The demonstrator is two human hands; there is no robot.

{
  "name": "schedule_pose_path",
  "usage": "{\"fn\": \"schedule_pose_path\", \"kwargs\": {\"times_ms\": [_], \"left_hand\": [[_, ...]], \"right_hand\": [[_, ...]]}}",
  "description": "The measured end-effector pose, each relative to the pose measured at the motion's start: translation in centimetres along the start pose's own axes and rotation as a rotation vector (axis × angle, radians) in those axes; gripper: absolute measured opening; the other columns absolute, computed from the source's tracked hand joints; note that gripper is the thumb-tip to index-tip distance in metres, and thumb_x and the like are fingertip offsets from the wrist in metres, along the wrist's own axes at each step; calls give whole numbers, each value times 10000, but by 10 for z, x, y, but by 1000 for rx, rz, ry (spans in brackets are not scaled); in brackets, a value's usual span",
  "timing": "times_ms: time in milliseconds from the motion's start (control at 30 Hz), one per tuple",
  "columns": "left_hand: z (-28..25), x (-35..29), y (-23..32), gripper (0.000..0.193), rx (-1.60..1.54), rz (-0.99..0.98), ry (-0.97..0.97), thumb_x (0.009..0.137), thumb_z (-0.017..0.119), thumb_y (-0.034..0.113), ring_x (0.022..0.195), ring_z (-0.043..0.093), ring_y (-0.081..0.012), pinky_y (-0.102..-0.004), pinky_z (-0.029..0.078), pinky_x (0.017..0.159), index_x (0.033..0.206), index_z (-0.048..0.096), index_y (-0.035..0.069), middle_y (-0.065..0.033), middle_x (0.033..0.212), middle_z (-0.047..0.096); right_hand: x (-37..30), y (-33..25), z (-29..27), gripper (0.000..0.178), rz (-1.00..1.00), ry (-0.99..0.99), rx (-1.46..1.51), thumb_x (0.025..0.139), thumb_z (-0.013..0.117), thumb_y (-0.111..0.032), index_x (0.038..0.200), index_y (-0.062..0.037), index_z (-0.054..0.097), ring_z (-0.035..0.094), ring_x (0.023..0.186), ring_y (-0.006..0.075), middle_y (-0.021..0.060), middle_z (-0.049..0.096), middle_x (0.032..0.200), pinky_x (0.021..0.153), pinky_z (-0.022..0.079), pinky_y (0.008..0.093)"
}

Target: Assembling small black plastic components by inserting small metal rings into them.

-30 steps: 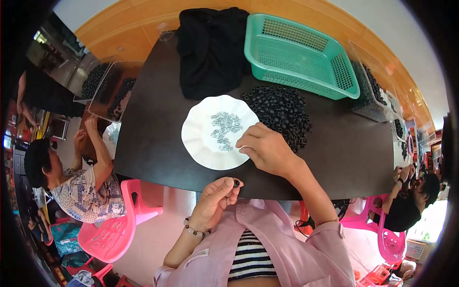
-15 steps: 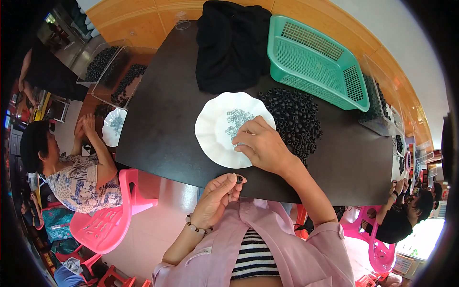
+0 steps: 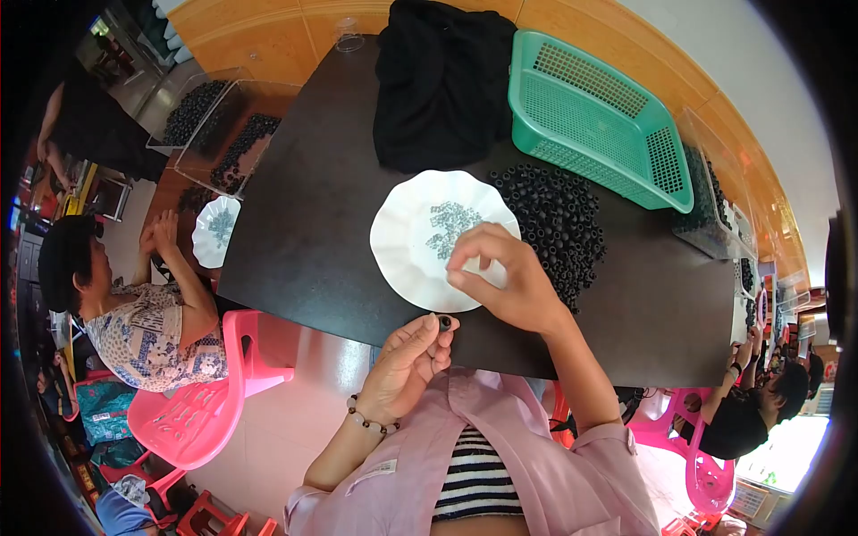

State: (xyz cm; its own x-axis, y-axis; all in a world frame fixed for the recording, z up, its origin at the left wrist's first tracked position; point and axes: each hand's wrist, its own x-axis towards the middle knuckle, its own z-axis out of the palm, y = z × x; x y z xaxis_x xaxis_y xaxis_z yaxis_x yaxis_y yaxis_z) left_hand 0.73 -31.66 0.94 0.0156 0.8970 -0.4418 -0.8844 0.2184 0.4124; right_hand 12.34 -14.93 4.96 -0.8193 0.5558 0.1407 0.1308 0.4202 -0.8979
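Note:
My left hand, below the table's front edge, pinches a small black hollow cylinder between thumb and fingers, its open end facing up. Over the right side of a white plate with a wavy rim, my right hand is curled with thumb and index fingertips drawn together. Anything between those tips is too small to make out. Tiny clear pieces lie loosely on the plate, some hidden behind my right fingers. A wide heap of similar black hollow cylinders spreads on the table right beside the plate.
A black cloth lies at the back of the dark table. Right of it sits a green plastic basket. Clear bins of black pieces stand far right. At left, another person sits by a smaller plate.
My right hand has drawn back from the clear pieces, slightly right and toward me. My left hand keeps its pinch on the black cylinder almost in place. The view has shifted slightly.

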Motion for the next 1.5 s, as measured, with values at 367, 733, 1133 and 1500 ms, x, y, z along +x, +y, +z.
{"fn": "schedule_pose_path", "kwargs": {"times_ms": [367, 733, 1133, 1500], "left_hand": [[26, 11, -12, 224, 31, -16, -156, 962, 586, 318, 749, 518, -62, -226, 411, 693, 960, 637, 100, 28, 863, 604], [19, 17, -25, 268, 453, 151, -8, 942, 632, 267, 737, 568, -77, -211, 449, 689, 1059, 668, 28, -8, 847, 656], [33, 37, -37, 257, 220, -95, -83, 954, 602, 253, 744, 494, -103, -224, 415, 667, 1045, 602, 13, -8, 831, 537], [37, 44, -40, 247, 221, -132, -49, 960, 596, 246, 747, 490, -99, -225, 412, 667, 1048, 604, 16, -8, 836, 535]], "right_hand": [[-60, 0, 12, 84, 243, 44, 1040, 811, 671, 31, 879, -6, 639, 543, 930, 142, 93, 580, 998, 837, 437, 271], [-76, 6, 3, 244, 362, 40, 905, 829, 651, 19, 1066, -25, 614, 562, 939, 104, 29, 625, 1019, 866, 439, 255], [-139, 50, -86, 181, 377, 625, -363, 800, 679, 18, 974, -30, 677, 592, 715, 128, 50, 647, 844, 641, 471, 257], [-145, 86, -90, 160, 220, 600, -549, 756, 716, -30, 903, -92, 699, 574, 801, 239, 47, 635, 830, 667, 488, 334]]}}
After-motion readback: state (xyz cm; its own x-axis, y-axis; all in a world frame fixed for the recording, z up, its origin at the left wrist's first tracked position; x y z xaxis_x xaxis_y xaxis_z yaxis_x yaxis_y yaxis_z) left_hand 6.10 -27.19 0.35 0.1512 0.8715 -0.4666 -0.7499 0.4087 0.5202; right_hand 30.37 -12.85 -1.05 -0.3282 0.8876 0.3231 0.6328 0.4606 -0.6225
